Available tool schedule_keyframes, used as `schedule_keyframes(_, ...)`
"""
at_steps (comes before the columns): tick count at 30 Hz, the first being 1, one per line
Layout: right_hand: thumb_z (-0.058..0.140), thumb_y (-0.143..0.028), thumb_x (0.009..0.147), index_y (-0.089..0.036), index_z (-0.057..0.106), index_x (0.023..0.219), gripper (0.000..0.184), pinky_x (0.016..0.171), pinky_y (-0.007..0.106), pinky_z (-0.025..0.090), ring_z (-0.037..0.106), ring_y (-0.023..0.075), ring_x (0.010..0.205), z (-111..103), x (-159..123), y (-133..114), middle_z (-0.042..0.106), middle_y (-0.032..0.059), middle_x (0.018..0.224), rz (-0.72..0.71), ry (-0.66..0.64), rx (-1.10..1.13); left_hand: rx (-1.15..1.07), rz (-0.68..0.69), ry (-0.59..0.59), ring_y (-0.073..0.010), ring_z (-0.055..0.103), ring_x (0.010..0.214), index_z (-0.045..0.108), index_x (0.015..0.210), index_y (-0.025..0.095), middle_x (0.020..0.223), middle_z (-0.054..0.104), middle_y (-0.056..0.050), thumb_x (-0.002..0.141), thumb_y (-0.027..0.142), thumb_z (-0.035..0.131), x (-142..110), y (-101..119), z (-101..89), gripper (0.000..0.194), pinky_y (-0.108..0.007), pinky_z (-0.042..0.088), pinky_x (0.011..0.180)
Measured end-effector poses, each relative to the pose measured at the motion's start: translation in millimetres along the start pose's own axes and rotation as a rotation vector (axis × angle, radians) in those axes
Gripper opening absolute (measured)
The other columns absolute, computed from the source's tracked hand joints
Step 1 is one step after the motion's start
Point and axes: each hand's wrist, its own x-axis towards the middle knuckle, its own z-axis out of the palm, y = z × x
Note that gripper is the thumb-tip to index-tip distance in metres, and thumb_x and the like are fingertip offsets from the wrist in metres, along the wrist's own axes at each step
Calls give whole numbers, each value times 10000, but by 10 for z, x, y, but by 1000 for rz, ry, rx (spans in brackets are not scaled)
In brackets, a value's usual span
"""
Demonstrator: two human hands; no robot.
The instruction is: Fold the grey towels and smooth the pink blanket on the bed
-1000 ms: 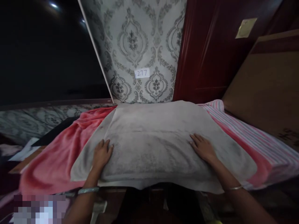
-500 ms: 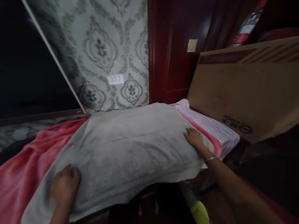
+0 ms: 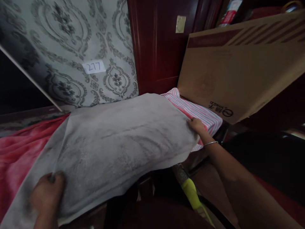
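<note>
A large grey cloth [image 3: 124, 136] lies spread over the surface in front of me, with wrinkles running across its middle. My left hand [image 3: 47, 194] is closed on its near left part, where a fold runs up from between thumb and fingers. At the right edge, my right hand [image 3: 195, 124] has its fingers curled round the same cloth. Fuzzy pink fabric [image 3: 16, 159] shows from under the left side. Beyond the right side, pink-and-white striped fabric [image 3: 197, 109] covers the end of the surface.
A large cardboard box [image 3: 233, 70] stands at the right, with a bottle [image 3: 230, 14] behind its top edge. Patterned wallpaper [image 3: 111, 38] with a paper label [image 3: 94, 66] and a dark red wood panel [image 3: 159, 47] rise behind. Something yellow [image 3: 190, 190] hangs below the near edge.
My view has turned right and down. Both hands lay spread on the cloth before; now their fingers are closed on it, the right one at the edge.
</note>
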Motion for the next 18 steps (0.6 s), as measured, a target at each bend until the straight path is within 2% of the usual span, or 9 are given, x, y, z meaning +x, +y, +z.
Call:
schedule_keyframes(3,405,-333,996,-87,699,1215,441,816,338,483,663,303,1069,-46,63,86,711,223,1184,-37,52,6,22,-83,-113,-386,699,1114,629,1361,87,1197,739,-227,910,515,363,-44,94,-162,676,-466,574,854)
schedule_keyframes(6,422,-319,991,-60,678,1223,432,801,334,465,660,300,1035,-69,133,161,710,239,1151,-49,168,48,14,-121,-63,-357,698,1115,626,1371,106,1203,739,-207,936,449,387,-100,138,-243,603,-426,568,826)
schedule_keyframes(8,471,-327,979,-64,677,1228,416,791,332,462,665,298,1016,-44,129,183,716,231,1134,-37,148,64,52,-126,-63,-341,705,1081,636,1357,112,1172,750,-195,945,415,410,-138,149,-258,560,-399,561,796)
schedule_keyframes(11,471,-358,996,-62,677,1235,432,803,350,464,668,321,1040,37,-4,162,712,238,1139,-12,46,30,106,-100,-119,-340,703,1042,649,1340,112,1164,751,-193,952,396,436,-183,171,-288,526,-382,541,753)
schedule_keyframes(15,386,-393,1037,-36,645,1292,510,811,380,455,666,351,1050,95,-260,102,698,271,1128,36,101,8,110,-44,-144,-323,693,1005,654,1319,82,1168,743,-208,978,400,407,-254,179,-395,528,-345,508,717)
schedule_keyframes(18,361,-396,1047,-9,626,1322,544,794,379,428,659,353,1062,61,-373,67,679,308,1147,38,84,23,119,-22,-199,-320,686,1020,646,1318,67,1166,739,-213,986,404,416,-362,123,-466,526,-346,503,735)
